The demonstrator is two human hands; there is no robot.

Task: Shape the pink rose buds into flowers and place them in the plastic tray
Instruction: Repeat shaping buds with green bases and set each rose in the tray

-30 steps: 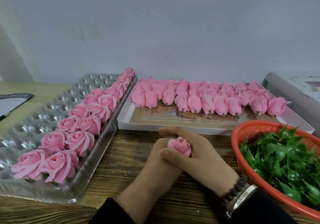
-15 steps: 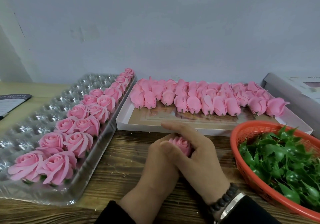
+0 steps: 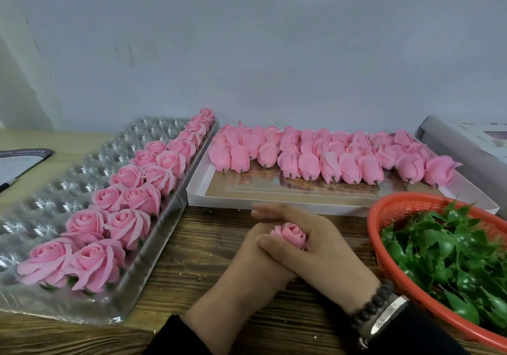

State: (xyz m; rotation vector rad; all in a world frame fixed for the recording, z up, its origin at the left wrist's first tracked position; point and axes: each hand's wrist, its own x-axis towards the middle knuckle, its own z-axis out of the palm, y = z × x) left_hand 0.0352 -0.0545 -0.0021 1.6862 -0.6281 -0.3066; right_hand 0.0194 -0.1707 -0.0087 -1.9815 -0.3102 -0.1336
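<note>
A: What's the right hand (image 3: 323, 247) doing?

B: Its fingers curl round a pink rose bud (image 3: 290, 234), thumb laid across the left hand (image 3: 260, 261), which cups the bud from below over the wooden table (image 3: 203, 250).

A: How will it handle?

B: Light and soft, I'd judge; the petals bruise easily, so hold low at the base.

A: And outward?

B: Finished roses (image 3: 120, 217) fill two rows of the plastic tray (image 3: 35, 212) to the left; unshaped buds (image 3: 329, 157) lie in the white box (image 3: 274, 203) beyond.

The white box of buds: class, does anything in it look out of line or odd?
In the white box, the rightmost bud lies tilted with a petal tip flaring right, while the other buds lie in neat rows. Nothing looks spilled or damaged.
</note>
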